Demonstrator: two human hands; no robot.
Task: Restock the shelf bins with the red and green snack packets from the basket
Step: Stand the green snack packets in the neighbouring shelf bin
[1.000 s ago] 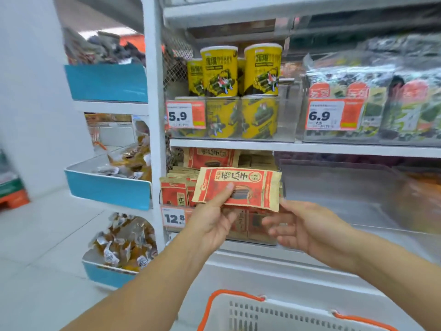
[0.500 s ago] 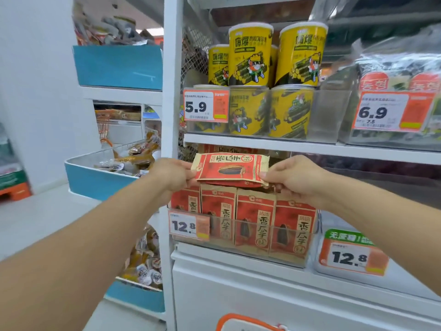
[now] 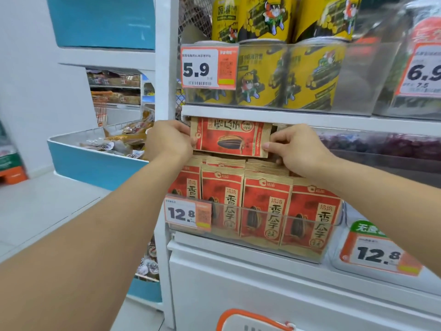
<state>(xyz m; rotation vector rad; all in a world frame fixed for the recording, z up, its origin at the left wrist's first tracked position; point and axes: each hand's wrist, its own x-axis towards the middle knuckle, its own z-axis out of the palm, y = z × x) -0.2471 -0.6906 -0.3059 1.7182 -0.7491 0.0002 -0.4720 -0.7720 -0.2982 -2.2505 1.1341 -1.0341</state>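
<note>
Holding one red snack packet [image 3: 232, 137] sideways between two hands, just under the white shelf board [image 3: 310, 118] and directly above the upright row of matching red packets [image 3: 265, 206] standing in the clear shelf bin [image 3: 250, 223]. Pinching the packet's left edge with the left hand [image 3: 169, 139], grip curled tight on it, thumb on the front face. Pinching the packet's right edge with the right hand [image 3: 298, 149], grip likewise curled round that edge, thumb tip lying on the lower right corner and knuckles touching the tops of the packets below. Showing the packet's printed dark seed facing outward, text turned on its side. Carrying a 12.8 price tag [image 3: 188, 213] on the bin's front at the left, with a second 12.8 tag [image 3: 379, 255] on the neighbouring bin to the right. Standing above, on the upper shelf, yellow canisters [image 3: 286, 72] in another clear bin behind a 5.9 tag [image 3: 207, 68], with a 6.9 tag [image 3: 424, 72] at the far right edge. Showing only the orange-rimmed basket [image 3: 253, 320] edge at the bottom of the view, its contents out of sight. Standing to the left, blue-fronted trays [image 3: 95, 163] with wrapped snacks.
</note>
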